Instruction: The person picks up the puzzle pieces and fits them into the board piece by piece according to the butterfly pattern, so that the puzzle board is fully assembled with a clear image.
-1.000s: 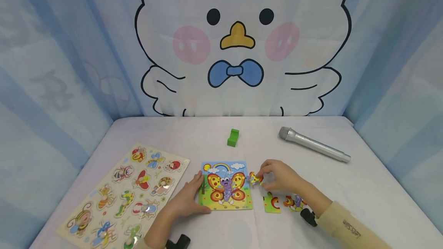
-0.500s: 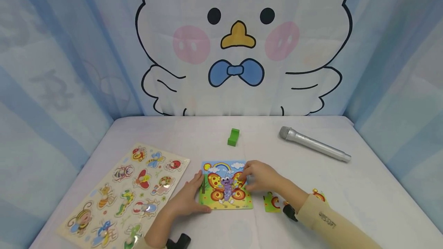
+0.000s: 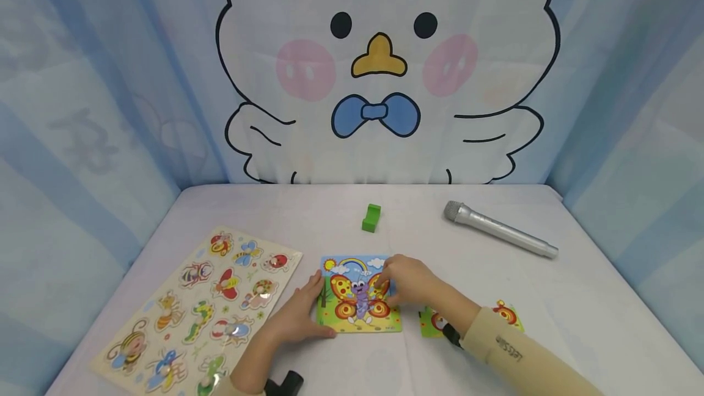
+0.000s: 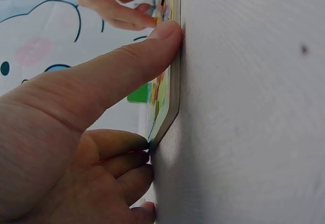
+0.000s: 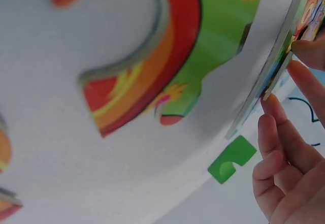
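A square butterfly puzzle board (image 3: 357,326) lies mid-table. At its near-left corner my left hand (image 3: 291,318) holds it, with the thumb (image 4: 165,30) along the near edge and the fingertips against the left side. Over the right part of the board, my right hand (image 3: 411,281) pinches a puzzle piece (image 5: 279,76) low against the surface, on the butterfly's upper right wing. That piece is mostly hidden by the fingers in the head view. A loose green-and-red piece (image 3: 431,324) lies right of the board, and another piece (image 3: 509,315) shows beyond the right sleeve.
A large insect puzzle board (image 3: 183,305) lies at the left, close to my left forearm. Behind the butterfly board is a green block (image 3: 371,218). A silver toy microphone (image 3: 500,230) rests at the back right. Black wrist cameras (image 3: 285,384) hang below both wrists.
My right hand has moved left with the puzzle piece, from beside the board to over its upper right part. It shifts only slightly in the last half second. My left hand stays put.
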`<act>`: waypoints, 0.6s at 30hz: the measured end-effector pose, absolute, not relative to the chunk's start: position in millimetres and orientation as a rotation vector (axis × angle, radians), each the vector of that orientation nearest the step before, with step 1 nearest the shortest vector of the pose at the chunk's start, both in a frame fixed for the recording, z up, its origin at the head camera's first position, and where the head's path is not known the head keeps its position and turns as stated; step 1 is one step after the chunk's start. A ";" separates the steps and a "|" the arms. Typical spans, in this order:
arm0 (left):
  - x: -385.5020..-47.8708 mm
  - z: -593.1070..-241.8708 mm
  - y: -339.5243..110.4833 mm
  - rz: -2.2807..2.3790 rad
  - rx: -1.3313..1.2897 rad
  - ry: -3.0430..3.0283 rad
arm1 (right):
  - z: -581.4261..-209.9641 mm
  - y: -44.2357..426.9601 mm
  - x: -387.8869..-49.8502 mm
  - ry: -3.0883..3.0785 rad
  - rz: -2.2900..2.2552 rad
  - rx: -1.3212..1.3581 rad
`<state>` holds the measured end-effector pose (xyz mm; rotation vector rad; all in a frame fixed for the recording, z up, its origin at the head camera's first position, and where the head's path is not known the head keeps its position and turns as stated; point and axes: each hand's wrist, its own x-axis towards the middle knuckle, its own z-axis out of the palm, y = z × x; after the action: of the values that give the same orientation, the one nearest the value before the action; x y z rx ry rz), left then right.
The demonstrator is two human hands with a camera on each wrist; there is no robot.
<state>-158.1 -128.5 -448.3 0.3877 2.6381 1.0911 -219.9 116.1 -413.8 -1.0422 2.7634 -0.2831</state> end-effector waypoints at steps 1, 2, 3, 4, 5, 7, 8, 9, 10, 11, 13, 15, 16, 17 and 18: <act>-158.1 -448.6 -128.3 1.091 0.386 2.638 | -413.3 115.4 -219.4 2.765 -0.280 -1.037; -158.1 -448.6 -128.2 1.091 0.384 2.638 | -412.9 114.9 -218.9 2.768 -0.276 -1.037; -158.2 -448.7 -128.2 1.092 0.382 2.637 | -412.3 114.2 -218.3 2.770 -0.272 -1.039; -158.1 -448.4 -128.4 1.092 0.380 2.636 | -411.7 113.8 -217.5 2.773 -0.263 -1.046; -158.2 -448.5 -128.5 1.093 0.381 2.636 | -411.2 113.3 -216.8 2.777 -0.255 -1.051; -158.3 -448.7 -128.8 1.097 0.384 2.634 | -410.4 112.6 -215.3 2.788 -0.233 -1.066; -158.5 -448.7 -129.1 1.095 0.384 2.634 | -410.1 112.3 -214.7 2.796 -0.215 -1.078; -158.6 -448.8 -129.2 1.096 0.385 2.632 | -410.0 112.1 -214.1 2.803 -0.200 -1.086; -158.7 -448.8 -129.2 1.100 0.387 2.631 | -410.0 111.9 -213.5 2.810 -0.189 -1.090; -158.7 -448.7 -129.2 1.102 0.386 2.629 | -410.1 111.7 -212.9 2.816 -0.182 -1.091; -158.5 -447.9 -128.9 1.104 0.383 2.626 | -410.6 111.7 -211.7 2.822 -0.176 -1.096; -158.5 -448.1 -128.6 1.102 0.378 2.625 | -411.8 112.0 -210.6 2.826 -0.180 -1.098; -158.4 -448.2 -128.4 1.102 0.374 2.625 | -412.5 112.4 -210.0 2.829 -0.185 -1.098; -158.3 -448.1 -128.3 1.103 0.372 2.624 | -412.9 112.9 -209.5 2.831 -0.189 -1.098; -158.2 -448.0 -128.0 1.105 0.371 2.624 | -413.5 113.6 -209.0 2.835 -0.194 -1.095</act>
<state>-158.2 -128.0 -448.0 0.3712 2.6239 1.1051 -209.0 113.6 -413.5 -1.0946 2.8355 -0.1937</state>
